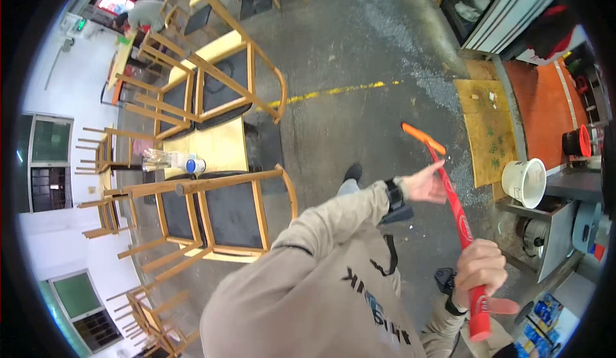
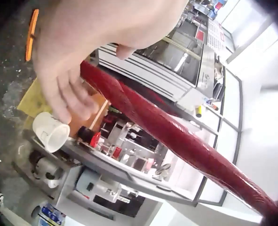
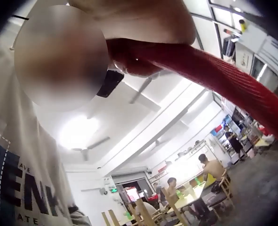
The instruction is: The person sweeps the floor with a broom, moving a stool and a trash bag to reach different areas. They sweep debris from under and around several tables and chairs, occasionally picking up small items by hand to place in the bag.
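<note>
Pole [image 1: 457, 210], red and glossy, slants from the person's right side down and forward to an orange head [image 1: 421, 136] set crosswise at its far end. The head is at the floor [image 1: 333, 127], ahead of the person's shoe [image 1: 353, 172]; whether it presses there or skims just above, I cannot tell, nor whether its edge is bristle or blade. Right grip [image 1: 480, 268] is wrapped round the pole near its top, fingers curled, thumb jutting off to the side, with a short butt end sticking out past it. Left grip [image 1: 420, 183] is farther down the pole, loose and spread: the left wrist view shows the pole passing between thumb and relaxed fingers, not clasped.

This looks like floor cleaning, with the tool being placed or worked by the right side while the left only guides. Chairs [image 1: 234, 213] sit upturned on the surface [image 1: 221, 143] to the left; a yellowish board [image 1: 484, 120] and a white bucket [image 1: 513, 178] stand to the right. The next move probably calls for the left fingers to close round the pole, then a stroke with the head flat to the floor, clear of the board and the bucket.
</note>
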Action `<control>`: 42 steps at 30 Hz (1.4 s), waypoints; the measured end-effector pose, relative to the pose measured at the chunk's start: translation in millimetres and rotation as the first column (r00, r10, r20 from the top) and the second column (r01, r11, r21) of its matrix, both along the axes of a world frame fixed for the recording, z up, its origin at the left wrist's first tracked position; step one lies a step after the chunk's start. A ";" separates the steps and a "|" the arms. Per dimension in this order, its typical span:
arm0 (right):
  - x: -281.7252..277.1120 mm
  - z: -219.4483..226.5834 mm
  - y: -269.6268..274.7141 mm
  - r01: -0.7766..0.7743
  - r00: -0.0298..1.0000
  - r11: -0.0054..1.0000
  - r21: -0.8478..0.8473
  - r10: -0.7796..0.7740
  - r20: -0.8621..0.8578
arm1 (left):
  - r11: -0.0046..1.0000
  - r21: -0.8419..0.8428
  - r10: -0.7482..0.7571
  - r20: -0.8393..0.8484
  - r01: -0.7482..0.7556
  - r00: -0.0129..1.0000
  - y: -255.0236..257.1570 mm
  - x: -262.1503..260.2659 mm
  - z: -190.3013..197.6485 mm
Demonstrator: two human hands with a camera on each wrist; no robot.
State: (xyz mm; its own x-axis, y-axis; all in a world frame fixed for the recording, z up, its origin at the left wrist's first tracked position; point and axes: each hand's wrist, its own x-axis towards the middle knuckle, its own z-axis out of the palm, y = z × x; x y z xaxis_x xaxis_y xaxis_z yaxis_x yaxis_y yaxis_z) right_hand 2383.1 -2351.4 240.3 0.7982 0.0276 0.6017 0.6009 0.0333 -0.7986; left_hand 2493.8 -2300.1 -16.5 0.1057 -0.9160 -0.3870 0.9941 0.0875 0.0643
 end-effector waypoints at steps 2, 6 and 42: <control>44.6 -10.5 11.0 -0.103 0.993 0.995 0.002 0.103 -0.060 | 0.990 0.086 0.120 -0.057 -0.115 0.991 -0.8 66.6 -9.9; 94.4 -19.5 17.4 -0.027 0.849 0.919 -0.394 -0.187 -0.494 | 0.957 0.196 0.226 -0.038 -0.215 0.973 31.2 152.7 -62.3; -179.6 -194.6 -61.9 0.117 -0.360 0.864 0.489 0.496 -0.790 | 0.631 0.673 -0.698 0.710 0.386 -0.096 82.2 -129.4 -142.9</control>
State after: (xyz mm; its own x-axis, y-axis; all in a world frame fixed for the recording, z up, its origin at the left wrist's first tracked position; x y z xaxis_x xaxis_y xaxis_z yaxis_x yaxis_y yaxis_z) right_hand 2203.5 -2413.3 45.7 0.2728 0.4702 -0.8393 -0.9517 0.2597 -0.1639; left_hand 2364.4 -2217.9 -159.5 -0.0089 -0.7827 -0.6223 -0.1203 -0.6170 0.7777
